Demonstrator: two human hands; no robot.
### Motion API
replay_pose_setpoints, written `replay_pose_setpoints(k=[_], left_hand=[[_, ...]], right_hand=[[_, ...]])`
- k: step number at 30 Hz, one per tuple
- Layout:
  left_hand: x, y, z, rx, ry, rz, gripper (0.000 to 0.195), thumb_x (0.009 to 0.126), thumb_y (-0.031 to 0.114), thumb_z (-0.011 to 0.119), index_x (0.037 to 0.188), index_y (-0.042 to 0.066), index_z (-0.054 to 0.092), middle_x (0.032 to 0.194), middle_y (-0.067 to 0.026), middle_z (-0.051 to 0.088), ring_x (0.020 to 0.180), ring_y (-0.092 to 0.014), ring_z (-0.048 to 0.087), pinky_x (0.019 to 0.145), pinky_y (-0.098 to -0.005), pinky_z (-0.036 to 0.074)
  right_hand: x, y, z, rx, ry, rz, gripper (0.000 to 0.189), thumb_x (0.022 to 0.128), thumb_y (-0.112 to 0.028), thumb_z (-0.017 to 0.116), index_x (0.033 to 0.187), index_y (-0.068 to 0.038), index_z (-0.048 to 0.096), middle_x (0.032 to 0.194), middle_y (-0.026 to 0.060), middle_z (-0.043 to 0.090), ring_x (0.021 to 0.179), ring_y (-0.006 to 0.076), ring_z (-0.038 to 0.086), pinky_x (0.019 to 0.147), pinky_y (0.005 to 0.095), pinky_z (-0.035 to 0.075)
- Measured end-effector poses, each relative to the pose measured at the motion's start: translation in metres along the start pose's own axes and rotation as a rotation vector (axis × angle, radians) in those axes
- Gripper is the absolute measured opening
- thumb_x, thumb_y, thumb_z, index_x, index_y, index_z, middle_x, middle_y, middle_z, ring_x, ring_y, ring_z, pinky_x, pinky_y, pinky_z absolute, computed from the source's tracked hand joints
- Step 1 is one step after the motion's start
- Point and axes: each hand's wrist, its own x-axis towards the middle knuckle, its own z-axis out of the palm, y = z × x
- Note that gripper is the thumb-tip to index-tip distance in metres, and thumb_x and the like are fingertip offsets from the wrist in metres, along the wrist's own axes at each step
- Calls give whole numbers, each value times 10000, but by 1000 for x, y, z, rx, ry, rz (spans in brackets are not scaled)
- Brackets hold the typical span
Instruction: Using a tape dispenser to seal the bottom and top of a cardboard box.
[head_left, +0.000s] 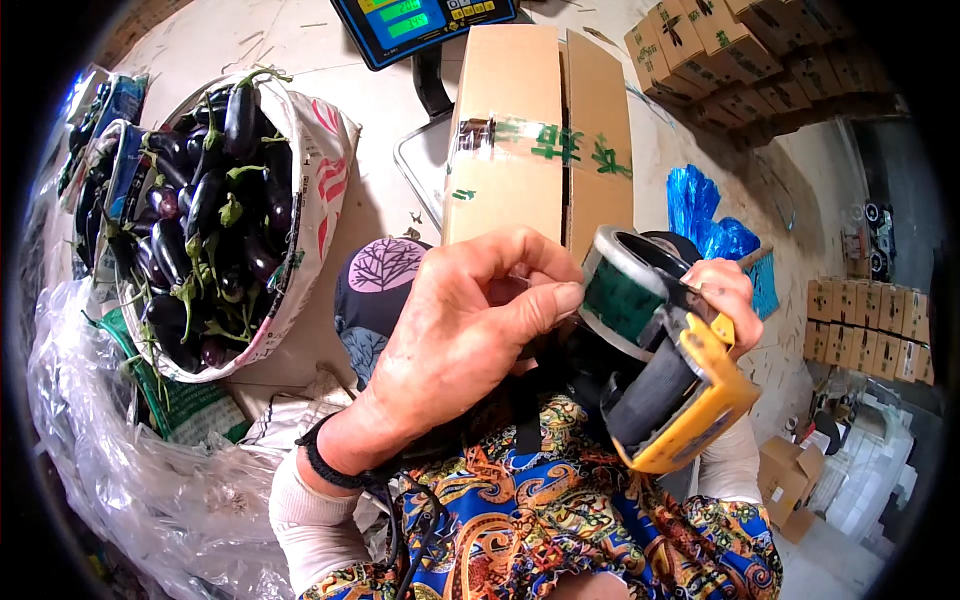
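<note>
My right hand (721, 300) grips a yellow tape dispenser (686, 420), with its dark roller turned toward me. On it sits a roll of clear tape (626, 300) with a dark green inside showing through. The thumb and forefinger of my left hand (465, 322) touch the near side of the roll; whether they pinch the tape's end cannot be made out. Beyond both hands lies a long cardboard box (514, 202). A strip of tape with green writing (547, 142) crosses its two top flaps, and a narrow gap runs between them.
The box rests on a scale platform (420, 169) below a lit scale display (409, 22). At left stands a white sack of eggplants (311, 172), near crumpled clear plastic (142, 472). Blue plastic bundles (697, 210) lie at right; stacked cartons (697, 45) stand behind.
</note>
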Motion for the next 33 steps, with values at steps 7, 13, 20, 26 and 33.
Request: replay_pose_setpoints(k=[7, 13, 20, 26, 33], left_hand=[[-8, 6, 3, -74, 91, 75, 151, 841, 73, 685, 948, -16, 628, 803, -23, 625, 725, -75, 569, 670, -206, 463], [-16, 10, 1, 0, 223, 220, 152, 827, 38, 690, 941, -21, 607, 806, -44, 625, 699, -95, 583, 658, -221, 483], [-16, 9, -7, 28, 265, 290, 146, 836, 22, 671, 942, -23, 583, 821, -44, 608, 708, -101, 589, 651, -226, 492], [-4, 15, -17, 15, 238, 337, 145, 858, 66, 655, 947, -25, 584, 826, -35, 597, 703, -97, 576, 645, -229, 493], [10, 17, -27, 66, 220, 313, 175, 879, 105, 631, 983, -31, 600, 810, -26, 597, 710, -84, 561, 675, -217, 469]], right_hand=[[3, -2, -3, 60, 104, 384, 393, 741, -253, 743, 946, 15, 542, 896, 119, 580, 773, 262, 576, 711, 360, 475], [10, 3, 4, -32, -96, 334, 583, 732, -223, 786, 1142, -1, 435, 987, 132, 587, 833, 215, 605, 719, 322, 495], [14, -16, 11, -85, -147, 526, 663, 686, -124, 832, 1173, -5, 398, 992, 124, 590, 856, 159, 614, 729, 259, 494], [46, -20, 8, -85, -301, 469, 768, 578, -204, 906, 1148, -25, 425, 1035, 72, 567, 918, 166, 576, 819, 288, 464], [54, -10, 3, -11, -333, 640, 872, 543, -507, 851, 1148, -14, 462, 1008, 94, 584, 921, 198, 590, 820, 306, 469]])
